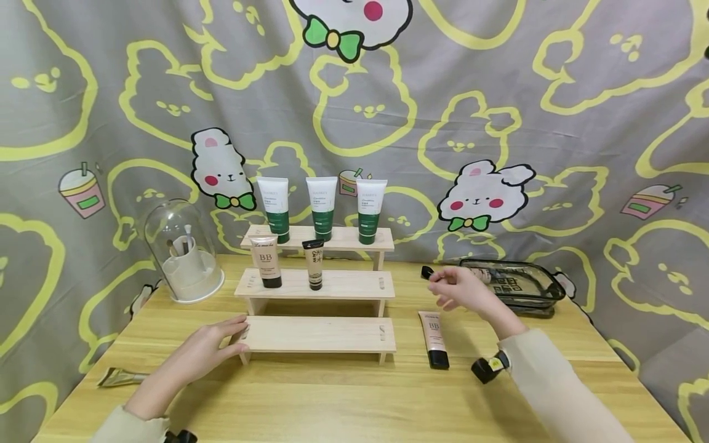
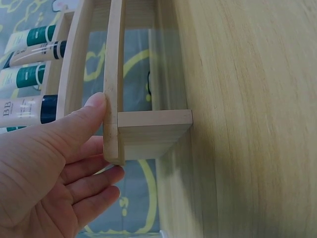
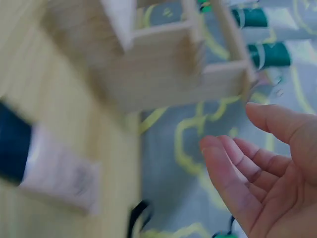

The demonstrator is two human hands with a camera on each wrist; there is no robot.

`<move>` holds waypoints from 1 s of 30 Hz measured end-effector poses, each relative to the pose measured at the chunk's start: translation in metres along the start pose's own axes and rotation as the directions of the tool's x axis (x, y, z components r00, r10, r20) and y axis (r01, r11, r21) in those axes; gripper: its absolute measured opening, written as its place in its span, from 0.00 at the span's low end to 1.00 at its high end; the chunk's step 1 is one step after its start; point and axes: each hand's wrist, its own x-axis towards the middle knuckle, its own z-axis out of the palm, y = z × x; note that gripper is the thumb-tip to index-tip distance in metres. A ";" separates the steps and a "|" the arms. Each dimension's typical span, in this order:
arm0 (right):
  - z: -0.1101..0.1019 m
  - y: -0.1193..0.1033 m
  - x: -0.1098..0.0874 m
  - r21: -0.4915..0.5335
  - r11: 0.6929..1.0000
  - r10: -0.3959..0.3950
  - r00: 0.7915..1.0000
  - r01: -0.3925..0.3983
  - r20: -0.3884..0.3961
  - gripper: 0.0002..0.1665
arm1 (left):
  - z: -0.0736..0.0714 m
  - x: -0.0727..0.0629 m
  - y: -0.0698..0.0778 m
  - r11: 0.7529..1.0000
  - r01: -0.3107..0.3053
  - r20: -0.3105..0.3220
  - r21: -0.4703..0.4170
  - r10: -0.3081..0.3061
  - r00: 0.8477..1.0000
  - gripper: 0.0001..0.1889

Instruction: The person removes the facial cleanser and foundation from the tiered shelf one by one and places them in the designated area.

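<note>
A three-tier wooden display shelf (image 1: 316,335) stands mid-table, and my left hand (image 1: 207,347) holds the left end of its lowest tier. In the left wrist view my thumb lies against the board's edge, with the fingers around its end. My right hand (image 1: 462,288), fingers loosely bent, holds nothing above the table, right of the shelf. Below it a pink BB cream tube (image 1: 433,338) with a black cap lies flat. Another BB cream tube (image 1: 267,261) and a small black-and-beige tube (image 1: 314,264) stand on the middle tier.
Three white-and-green tubes (image 1: 323,209) stand along the top tier. At the back right lies a clear, black-edged pouch (image 1: 526,286), a small black piece (image 1: 426,272) near its left. A domed brush holder (image 1: 185,258) stands back left; a gold tube (image 1: 123,377) lies front left.
</note>
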 end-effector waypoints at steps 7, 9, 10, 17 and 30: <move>0.020 -0.045 0.018 -0.032 0.991 -0.130 0.991 0.131 0.028 0.22 | 0.001 0.000 0.000 1.000 -0.005 -0.010 -0.001 0.005 1.000 0.25; 0.030 -0.055 0.024 -0.030 0.987 -0.155 0.987 0.157 0.036 0.21 | 0.001 0.000 0.000 1.000 -0.004 -0.011 -0.002 0.004 1.000 0.25; 0.035 -0.060 0.027 -0.031 0.986 -0.166 0.985 0.167 0.040 0.20 | 0.001 0.000 0.000 1.000 -0.003 -0.011 -0.002 0.003 1.000 0.25; 0.072 -0.083 0.049 -0.017 0.978 -0.209 0.976 0.210 0.060 0.15 | 0.000 0.000 0.001 1.000 0.004 0.006 -0.010 -0.004 1.000 0.26; 0.121 -0.094 0.075 0.104 0.961 -0.259 0.966 0.255 0.028 0.15 | -0.002 -0.001 0.002 1.000 0.014 0.025 -0.027 -0.013 1.000 0.26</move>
